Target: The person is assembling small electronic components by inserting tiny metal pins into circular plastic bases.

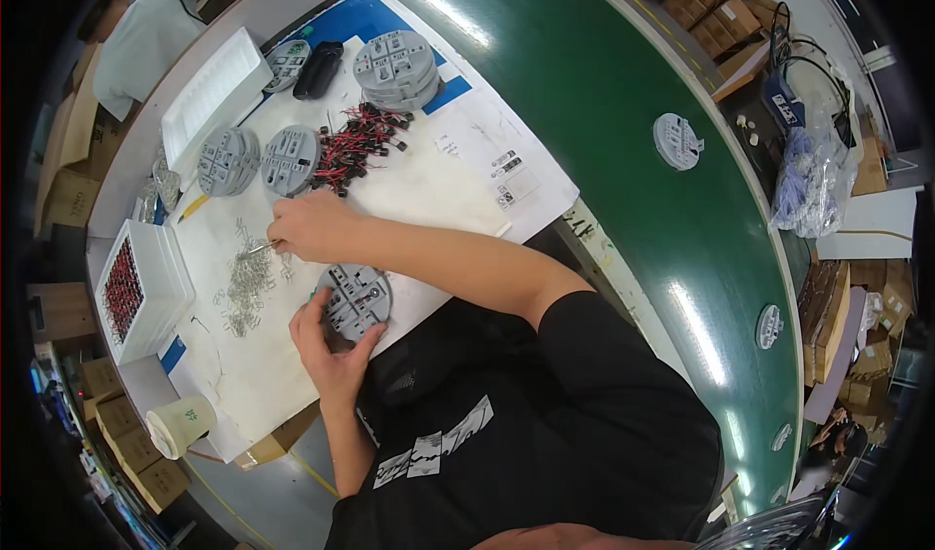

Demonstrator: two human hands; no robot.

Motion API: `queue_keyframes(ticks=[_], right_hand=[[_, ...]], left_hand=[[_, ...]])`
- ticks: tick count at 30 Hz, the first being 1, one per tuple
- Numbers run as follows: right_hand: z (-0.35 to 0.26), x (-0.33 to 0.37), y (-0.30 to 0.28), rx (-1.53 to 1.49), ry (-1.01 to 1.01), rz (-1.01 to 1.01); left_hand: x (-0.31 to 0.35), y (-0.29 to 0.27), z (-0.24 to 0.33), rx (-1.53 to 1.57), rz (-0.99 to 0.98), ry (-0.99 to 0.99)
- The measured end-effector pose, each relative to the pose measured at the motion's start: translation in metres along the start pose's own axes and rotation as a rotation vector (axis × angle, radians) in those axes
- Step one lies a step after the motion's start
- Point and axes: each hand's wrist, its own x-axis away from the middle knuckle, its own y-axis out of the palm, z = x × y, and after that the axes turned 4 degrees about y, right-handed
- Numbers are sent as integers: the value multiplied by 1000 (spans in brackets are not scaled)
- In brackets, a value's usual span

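My left hand (331, 360) grips the rim of a round grey plastic plate (368, 306) with molded slots, thumb on the near side and fingers on the left. My right hand (317, 227) is closed on thin metal tweezers (261, 249), whose tips reach the pile of small silvery metal pieces (249, 282). The pieces are too small to name. Beyond my right hand lies a heap of small black parts with red and black wires (355, 151).
Stacked grey round plates (397, 68), more plates (290, 160) and a black case (318, 71) stand farther back. White trays (209, 97), a box of red-and-black parts (146, 292) and a cup (181, 425) are at left. A green conveyor (604, 131) carrying spaced plates (678, 142) curves along the right.
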Motion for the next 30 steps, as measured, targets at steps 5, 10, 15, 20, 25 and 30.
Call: queue_keyframes(ticks=[5,10,15,20,25,30], right_hand=[[3,-5,-2,-49,28,46],[2,-4,-3,-104,73,128],[-2,-10,-39,-346,302,43],[6,8,-59,-128,260,-160],[-11,-2,-57,-105,276,-326],[-31,-2,-47,69,179,-355]], left_hand=[[-6,-1,2,-60,-4,28],[-6,5,2,-69,17,37],[-8,1,-4,-143,57,22],[-15,-1,4,-29,60,161],[-9,-6,-1,-18,81,131],[-9,-8,-3,-12,86,150]])
